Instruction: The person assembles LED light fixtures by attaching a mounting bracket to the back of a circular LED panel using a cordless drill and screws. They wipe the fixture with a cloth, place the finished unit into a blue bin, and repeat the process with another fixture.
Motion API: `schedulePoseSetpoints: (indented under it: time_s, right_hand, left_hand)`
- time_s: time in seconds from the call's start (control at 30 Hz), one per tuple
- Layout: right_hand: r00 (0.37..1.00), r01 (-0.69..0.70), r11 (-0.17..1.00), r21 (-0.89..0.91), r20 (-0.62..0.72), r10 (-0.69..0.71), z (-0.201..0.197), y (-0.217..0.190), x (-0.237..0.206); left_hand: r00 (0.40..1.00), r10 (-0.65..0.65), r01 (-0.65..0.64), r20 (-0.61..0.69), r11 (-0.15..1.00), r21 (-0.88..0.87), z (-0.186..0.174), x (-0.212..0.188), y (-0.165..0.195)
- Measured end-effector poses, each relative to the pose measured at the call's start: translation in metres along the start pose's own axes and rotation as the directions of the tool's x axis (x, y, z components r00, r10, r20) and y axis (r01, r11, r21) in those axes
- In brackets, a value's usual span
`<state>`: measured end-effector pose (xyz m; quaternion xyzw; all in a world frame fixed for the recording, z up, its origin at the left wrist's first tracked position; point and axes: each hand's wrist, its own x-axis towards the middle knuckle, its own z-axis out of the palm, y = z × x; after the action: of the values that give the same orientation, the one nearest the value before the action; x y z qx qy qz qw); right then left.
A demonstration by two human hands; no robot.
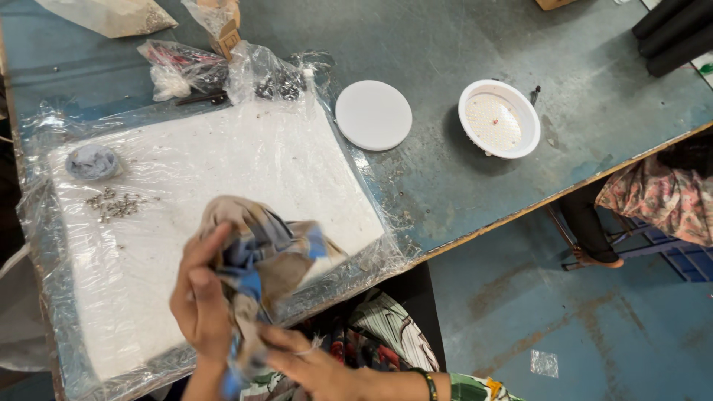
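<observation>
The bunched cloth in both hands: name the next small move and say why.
Probably shake the cloth open over the white pad. It is crumpled between the left hand and the right hand, held above the pad, so no flat face shows for use; small screws lie well clear.

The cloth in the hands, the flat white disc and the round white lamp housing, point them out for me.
cloth [271,249], head view, on the bunched middle folds.
flat white disc [373,115], head view, on the centre of its top face.
round white lamp housing [499,119], head view, on its dotted inner panel.
</observation>
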<state>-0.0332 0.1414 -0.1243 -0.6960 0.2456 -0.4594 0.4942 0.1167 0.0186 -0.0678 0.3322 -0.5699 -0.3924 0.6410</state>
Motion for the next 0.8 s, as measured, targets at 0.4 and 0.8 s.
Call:
schedulePoseSetpoints:
  time_s: [0.4,0.8]
  right_hand:
    - [0.888,-0.266,0.465,-0.844,-0.402,-0.222,-0.249,0.012,0.121]
    - [0.676,-0.576,0.024,-0.817,-0.46,0.575,-0.315,0.035,0.216]
  left_hand:
    - [0.883,-0.244,-0.298,0.401,0.37,0.88,0.025,0.0,-0.04]
    - [0.89,-0.246,-0.24,0.383,0.462,0.854,0.018,0.009,-0.04]
